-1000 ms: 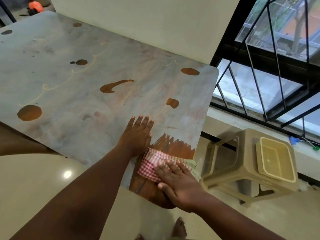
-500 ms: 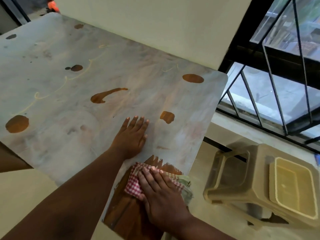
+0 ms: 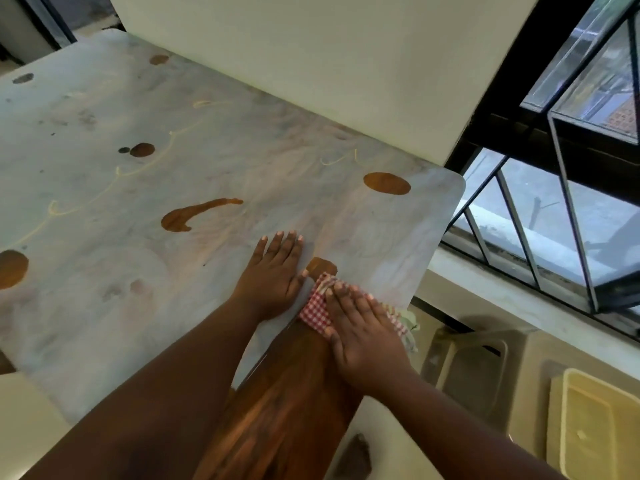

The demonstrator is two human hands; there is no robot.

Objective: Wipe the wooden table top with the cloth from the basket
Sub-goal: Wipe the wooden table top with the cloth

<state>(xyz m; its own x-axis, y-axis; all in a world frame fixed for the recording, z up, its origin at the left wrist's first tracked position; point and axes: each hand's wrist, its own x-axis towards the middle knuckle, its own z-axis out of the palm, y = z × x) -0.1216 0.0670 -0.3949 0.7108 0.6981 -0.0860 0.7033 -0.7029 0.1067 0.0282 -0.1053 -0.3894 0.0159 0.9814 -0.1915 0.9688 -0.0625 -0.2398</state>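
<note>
1. Table [image 3: 104, 188]: wooden top, mostly under a pale grey dusty film, w/ a few bare brown spots showing through.
2. Cloth [image 3: 313, 310]: red-and-white check, folded, lying flat on the table near its right edge, close to the near right corner. A pale greenish bit of it sticks out past the edge on the right.
3. Right hand [image 3: 363, 334]: palm down on top of the cloth, fingers straight and close together, pressing flat rather than gripping; nothing curled round the cloth.
4. Left hand [image 3: 273, 275]: flat on the table just left of the cloth, fingers stretched out and together, holding nothing. Thumb side is v. near the cloth; can't tell if it touches.
5. Clean strip [image 3: 287, 403]: dark glossy brown wood runs from the cloth back toward the person, betw. the two forearms.
6. Stool [image 3: 485, 372]: beige plastic, on the floor right of the table, w/ a yellowish tub [image 3: 595, 431] on it.
7. Window bars [image 3: 519, 216]: black, beyond the table's right side.
</note>
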